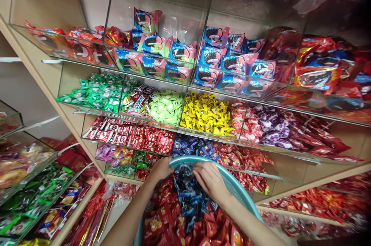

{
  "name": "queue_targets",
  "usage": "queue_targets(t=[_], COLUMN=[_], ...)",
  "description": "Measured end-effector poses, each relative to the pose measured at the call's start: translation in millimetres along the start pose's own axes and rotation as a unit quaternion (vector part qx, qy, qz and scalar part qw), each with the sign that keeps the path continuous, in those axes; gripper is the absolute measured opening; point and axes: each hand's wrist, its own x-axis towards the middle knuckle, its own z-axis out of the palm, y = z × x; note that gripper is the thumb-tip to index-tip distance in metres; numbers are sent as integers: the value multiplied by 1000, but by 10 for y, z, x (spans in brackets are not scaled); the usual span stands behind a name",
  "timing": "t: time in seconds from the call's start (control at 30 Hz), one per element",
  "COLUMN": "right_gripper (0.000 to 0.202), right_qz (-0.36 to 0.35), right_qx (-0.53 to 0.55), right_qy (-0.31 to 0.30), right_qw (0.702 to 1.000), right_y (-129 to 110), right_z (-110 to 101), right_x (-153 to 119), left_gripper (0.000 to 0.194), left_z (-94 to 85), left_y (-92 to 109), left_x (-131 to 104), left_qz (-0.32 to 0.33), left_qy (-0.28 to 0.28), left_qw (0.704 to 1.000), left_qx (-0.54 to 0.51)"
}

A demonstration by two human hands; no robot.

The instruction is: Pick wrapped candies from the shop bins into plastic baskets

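A teal plastic basket [242,188] is in front of me, full of red-wrapped candies [165,217]. Blue-wrapped candies [188,195] lie in a heap over the red ones, up to the far rim. My left hand [161,169] is closed on the basket's far left rim. On the other side, my right hand [212,181] is inside the far rim, its fingers bent and together against the blue candies. The fingertips touch the wrappers there, and its palm is hidden. Just beyond the rim, a shelf compartment holds dark blue wrapped candies [191,147].
Tiered glass-fronted shelves rise ahead, with green candies [100,91], yellow candies [205,113], purple candies [275,122] and packaged cookies [153,46]. A glass shelf edge [203,134] runs close above the basket. More candy bins [34,195] stand at the left.
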Motion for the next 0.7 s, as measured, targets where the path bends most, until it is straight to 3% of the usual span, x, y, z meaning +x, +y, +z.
queue_targets(t=[0.13,0.27,0.4,0.57,0.7], right_gripper=[22,25,23,23,27], right_qz=[51,118,185,297,280], right_qx=[-42,-135,-224,-247,-233], right_qy=[-25,-45,-111,-192,-163], right_qw=[998,983,950,902,917], right_y=[108,346,528,657,745], right_z=[-50,29,196,335,324], right_x=[-20,273,632,889,841], left_gripper=[20,19,19,21,21], left_z=[-23,-29,-34,-36,-26], left_y=[35,55,55,43,31], left_x=[-14,-17,-12,-10,-7], left_qz=[-10,-8,-9,-10,-8], left_qy=[-4,-7,1,-4,-8], left_qw=[1000,1000,1000,1000,1000], left_qx=[-9,-11,2,4,-1])
